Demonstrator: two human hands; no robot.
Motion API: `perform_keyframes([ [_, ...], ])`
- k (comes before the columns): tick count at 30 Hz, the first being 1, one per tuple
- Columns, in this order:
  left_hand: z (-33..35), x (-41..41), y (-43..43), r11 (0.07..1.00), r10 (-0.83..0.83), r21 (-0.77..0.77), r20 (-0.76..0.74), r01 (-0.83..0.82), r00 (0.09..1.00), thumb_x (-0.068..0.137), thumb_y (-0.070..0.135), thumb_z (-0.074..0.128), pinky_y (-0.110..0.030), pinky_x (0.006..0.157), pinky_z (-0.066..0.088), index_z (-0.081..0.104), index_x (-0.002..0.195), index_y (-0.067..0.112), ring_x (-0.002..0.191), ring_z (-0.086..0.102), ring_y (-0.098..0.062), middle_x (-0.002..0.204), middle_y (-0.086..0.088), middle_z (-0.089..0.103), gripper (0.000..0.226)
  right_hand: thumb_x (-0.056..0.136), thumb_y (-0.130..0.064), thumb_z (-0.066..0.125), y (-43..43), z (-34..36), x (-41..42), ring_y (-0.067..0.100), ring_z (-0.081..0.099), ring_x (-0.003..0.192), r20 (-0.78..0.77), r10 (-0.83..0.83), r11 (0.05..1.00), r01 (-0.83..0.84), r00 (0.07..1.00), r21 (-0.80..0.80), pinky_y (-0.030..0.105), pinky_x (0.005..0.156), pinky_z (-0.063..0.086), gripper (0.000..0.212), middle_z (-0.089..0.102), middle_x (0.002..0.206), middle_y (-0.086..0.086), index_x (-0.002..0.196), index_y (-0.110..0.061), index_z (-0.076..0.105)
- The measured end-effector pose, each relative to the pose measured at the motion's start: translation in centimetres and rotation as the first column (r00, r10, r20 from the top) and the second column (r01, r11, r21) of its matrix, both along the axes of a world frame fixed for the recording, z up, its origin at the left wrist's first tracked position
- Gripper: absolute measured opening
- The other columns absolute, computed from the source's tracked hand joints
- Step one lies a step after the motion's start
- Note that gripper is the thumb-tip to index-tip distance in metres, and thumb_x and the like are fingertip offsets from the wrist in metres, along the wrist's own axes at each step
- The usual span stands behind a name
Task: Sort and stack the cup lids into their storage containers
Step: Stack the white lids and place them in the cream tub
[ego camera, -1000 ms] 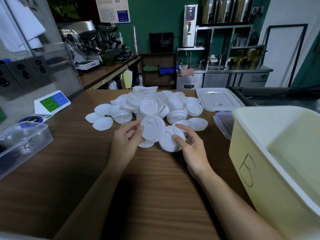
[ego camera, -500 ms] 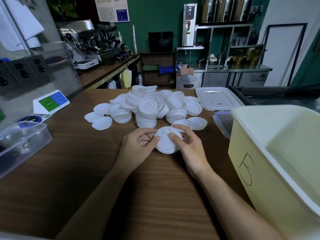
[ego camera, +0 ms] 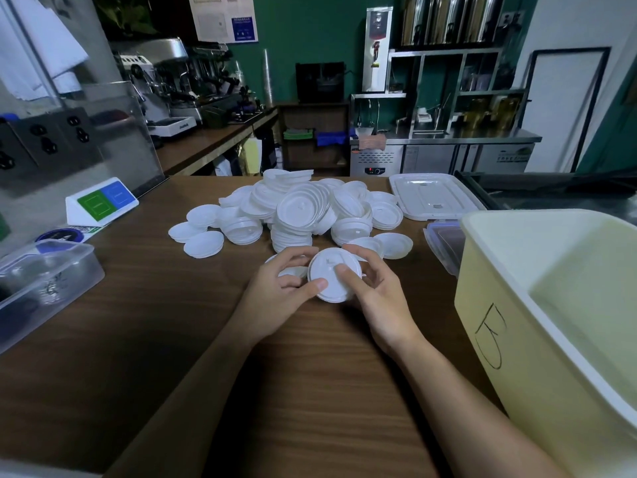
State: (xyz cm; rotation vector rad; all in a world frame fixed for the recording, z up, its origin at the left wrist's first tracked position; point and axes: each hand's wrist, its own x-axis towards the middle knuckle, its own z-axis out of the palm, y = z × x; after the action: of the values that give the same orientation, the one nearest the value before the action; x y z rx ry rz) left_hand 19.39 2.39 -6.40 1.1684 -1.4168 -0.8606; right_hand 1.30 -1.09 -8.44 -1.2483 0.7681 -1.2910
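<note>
Grasping lid stack (ego camera: 331, 276) at rim with left hand (ego camera: 275, 293) and right hand (ego camera: 381, 300). Probably light, thin, bendy, slippery; best held by edges.

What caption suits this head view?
Left hand and right hand grip a stack of white lids before the lid pile, cream bin at right.

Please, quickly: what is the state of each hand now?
Left hand: grips the lid stack.
Right hand: grips the same lid stack.
</note>
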Motion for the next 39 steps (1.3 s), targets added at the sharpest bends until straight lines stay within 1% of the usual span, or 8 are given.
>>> perform_keyframes([
  [4, -0.2, 0.1, -0.2, 1.0, 0.011, -0.025, 0.005, -0.01, 1.0, 0.087, 0.006, 0.081, -0.022, 0.076, 0.056, 0.069, 0.125, 0.024, 0.081, 0.074, -0.016, 0.117, 0.006, 0.073, 0.043, 0.096, -0.022, 0.076, 0.0, -0.1, 0.0, 0.024, 0.07, 0.114, -0.056, -0.016, 0.998, 0.013, 0.998, -0.055, 0.041, 0.098, 0.056, 0.031, 0.076, 0.117, 0.002, 0.125, -0.031, 0.069],
  [8, -0.2, 0.3, -0.2, 0.989, 0.12, -0.098, 0.144, -0.107, 0.982, 0.085, 0.02, 0.085, -0.018, 0.08, 0.055, 0.073, 0.118, 0.027, 0.089, 0.074, -0.012, 0.109, 0.008, 0.075, 0.036, 0.096, -0.019, 0.075, -0.2, -0.3, -0.1, 0.023, 0.07, 0.112, -0.062, -0.07, 0.995, 0.066, 0.996, -0.069, 0.037, 0.094, 0.056, 0.032, 0.075, 0.117, 0.003, 0.126, -0.027, 0.069],
  [12, -0.8, 1.9, -0.4, 0.913, 0.354, -0.347, 0.421, -0.213, 0.835, 0.084, 0.025, 0.085, -0.018, 0.088, 0.05, 0.075, 0.11, 0.021, 0.1, 0.069, -0.005, 0.104, 0.012, 0.074, 0.028, 0.096, -0.019, 0.075, -0.3, -0.2, -0.1, 0.013, 0.069, 0.11, -0.074, -0.14, 0.988, 0.135, 0.987, -0.075, 0.035, 0.098, 0.058, 0.03, 0.074, 0.116, -0.005, 0.125, -0.028, 0.07],
  [17, -2.1, 3.6, -1.1, 0.946, 0.312, -0.283, 0.65, -0.16, 0.693, 0.087, 0.014, 0.079, -0.039, 0.088, 0.058, 0.08, 0.109, 0.02, 0.098, 0.069, -0.007, 0.104, 0.01, 0.076, 0.022, 0.095, -0.025, 0.076, -0.3, -0.5, 0.0, 0.005, 0.067, 0.108, -0.149, -0.223, 0.97, 0.205, 0.963, -0.128, 0.028, 0.095, 0.054, 0.028, 0.072, 0.112, -0.023, 0.12, -0.035, 0.071],
  [20, -1.9, 3.5, -1.2, 0.943, 0.319, -0.29, 0.65, -0.162, 0.69, 0.086, 0.009, 0.08, -0.036, 0.08, 0.059, 0.082, 0.098, 0.02, 0.087, 0.068, -0.005, 0.092, 0.012, 0.076, 0.016, 0.096, -0.022, 0.072, -0.4, -0.4, -0.3, 0.001, 0.065, 0.107, -0.16, -0.232, 0.969, 0.215, 0.959, -0.121, 0.022, 0.094, 0.051, 0.027, 0.07, 0.111, -0.028, 0.12, -0.036, 0.071],
  [27, -1.3, 3.1, -0.9, 0.949, 0.315, -0.197, 0.522, -0.248, 0.792, 0.074, 0.001, 0.088, -0.011, 0.068, 0.049, 0.076, 0.083, 0.019, 0.075, 0.066, -0.004, 0.075, 0.011, 0.07, 0.023, 0.096, -0.02, 0.069, -0.6, -0.8, -0.3, 0.007, 0.066, 0.107, -0.194, -0.263, 0.963, 0.246, 0.945, -0.112, 0.033, 0.099, 0.054, 0.031, 0.07, 0.117, -0.023, 0.116, -0.044, 0.07],
  [31, -0.5, 2.5, -0.6, 0.949, 0.315, -0.138, 0.364, -0.284, 0.876, 0.071, 0.003, 0.092, -0.014, 0.069, 0.053, 0.076, 0.085, 0.01, 0.071, 0.063, -0.003, 0.076, 0.003, 0.07, 0.022, 0.095, -0.021, 0.071, -0.6, -0.7, -0.4, 0.002, 0.065, 0.108, -0.172, -0.263, 0.963, 0.248, 0.949, -0.105, 0.03, 0.099, 0.052, 0.03, 0.071, 0.114, -0.025, 0.115, -0.045, 0.071],
  [39, -0.2, 2.4, -0.4, 0.939, 0.341, -0.134, 0.237, -0.317, 0.91, 0.072, 0.013, 0.093, -0.024, 0.074, 0.06, 0.076, 0.09, 0.015, 0.077, 0.07, -0.016, 0.082, 0.001, 0.074, 0.025, 0.095, -0.019, 0.075, -0.6, -0.6, -0.6, 0.003, 0.064, 0.117, -0.133, -0.249, 0.965, 0.235, 0.959, -0.112, 0.031, 0.106, 0.052, 0.031, 0.072, 0.12, -0.023, 0.123, -0.032, 0.073],
])
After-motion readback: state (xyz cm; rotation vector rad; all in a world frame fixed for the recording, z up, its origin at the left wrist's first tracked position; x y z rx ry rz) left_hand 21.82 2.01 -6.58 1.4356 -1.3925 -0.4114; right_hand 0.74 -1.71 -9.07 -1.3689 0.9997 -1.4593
